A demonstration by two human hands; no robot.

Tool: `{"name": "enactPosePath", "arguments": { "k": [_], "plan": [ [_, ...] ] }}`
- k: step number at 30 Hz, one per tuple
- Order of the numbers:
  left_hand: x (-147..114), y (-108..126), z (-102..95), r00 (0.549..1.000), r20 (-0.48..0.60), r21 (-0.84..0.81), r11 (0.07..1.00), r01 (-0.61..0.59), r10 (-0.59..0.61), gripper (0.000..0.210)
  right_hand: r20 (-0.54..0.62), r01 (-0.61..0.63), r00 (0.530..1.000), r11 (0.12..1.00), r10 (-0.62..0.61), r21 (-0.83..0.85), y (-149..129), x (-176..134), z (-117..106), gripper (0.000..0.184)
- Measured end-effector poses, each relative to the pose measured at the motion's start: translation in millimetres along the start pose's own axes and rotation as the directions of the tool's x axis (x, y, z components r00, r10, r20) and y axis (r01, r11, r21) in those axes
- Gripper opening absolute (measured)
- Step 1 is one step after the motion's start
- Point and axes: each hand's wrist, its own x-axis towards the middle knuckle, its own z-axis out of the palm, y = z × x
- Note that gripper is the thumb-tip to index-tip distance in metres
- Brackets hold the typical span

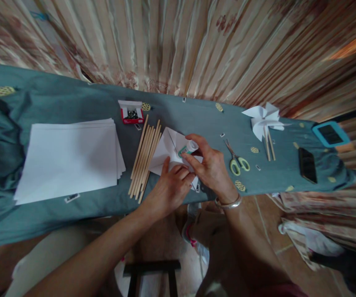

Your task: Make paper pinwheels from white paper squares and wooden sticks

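Note:
A square of white paper (162, 154) with slits cut in from its corners lies on the cloth-covered table. My right hand (210, 165) grips a glue stick (188, 148), a white tube with a green label, tilted over the middle of the paper. Its tip end is at the paper's centre; whether it touches I cannot tell. My left hand (172, 187) rests on the near part of the paper, fingers lying on it and holding nothing. Just left of the paper, several thin wooden sticks (143, 159) lie side by side.
A stack of white paper (69, 161) lies at the left. Behind the sticks stands an open red box (131, 113) of small metal pieces. To the right are scissors (236, 159), paper pinwheels (264, 119) on sticks, a black phone (307, 165) and a blue-framed device (331, 134).

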Motion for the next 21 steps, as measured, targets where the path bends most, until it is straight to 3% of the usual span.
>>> {"name": "enactPosePath", "arguments": {
  "k": [21],
  "plan": [
    [-2.5,-1.6,4.7,0.999,-0.045,0.012,1.0,-0.009,0.009,0.03,0.141,0.071,0.987,0.997,-0.076,0.042,-1.2,1.8,-9.5,0.038]
  ]
}}
